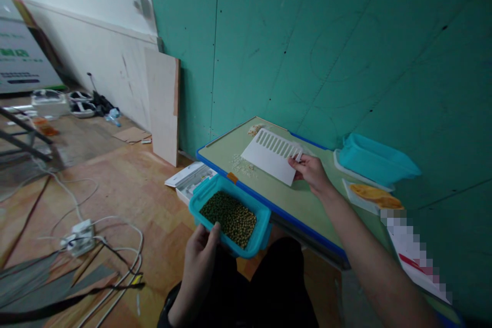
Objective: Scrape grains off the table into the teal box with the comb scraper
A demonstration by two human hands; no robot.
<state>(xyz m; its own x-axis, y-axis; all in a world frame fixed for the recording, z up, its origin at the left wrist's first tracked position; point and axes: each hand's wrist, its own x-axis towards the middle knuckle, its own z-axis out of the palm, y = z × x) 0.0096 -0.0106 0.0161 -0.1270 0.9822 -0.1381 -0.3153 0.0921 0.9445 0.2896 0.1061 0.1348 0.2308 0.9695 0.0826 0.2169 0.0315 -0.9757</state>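
The two hands are held apart, each closed on something different. By the right hand (309, 171), a white slotted board (267, 161) is gripped at its near right corner, thumb on top, and is held tilted over the middle of the worktop (315, 205); whether its far edge is touching the surface cannot be told. By the left hand (202, 243), the rim of a turquoise tub (265, 218) is pinched under the thumb. The tub is held just in front of the worktop's near edge, with green beans (217, 210) gathered on its left side and tan beans (244, 223) on its right, the two mixed where they meet.

Small pale grains (243, 165) are scattered on the left part of the worktop, beside the board, and a small heap (255, 129) is seen near its far left corner. A strip of orange tape (232, 178) is stuck on its near edge. At the right end of the worktop, a second turquoise tub (378, 159) is placed by the wall (307, 51), with a yellow-orange item (374, 196) just nearer. An open white box (190, 179) is seen below the worktop's left end.
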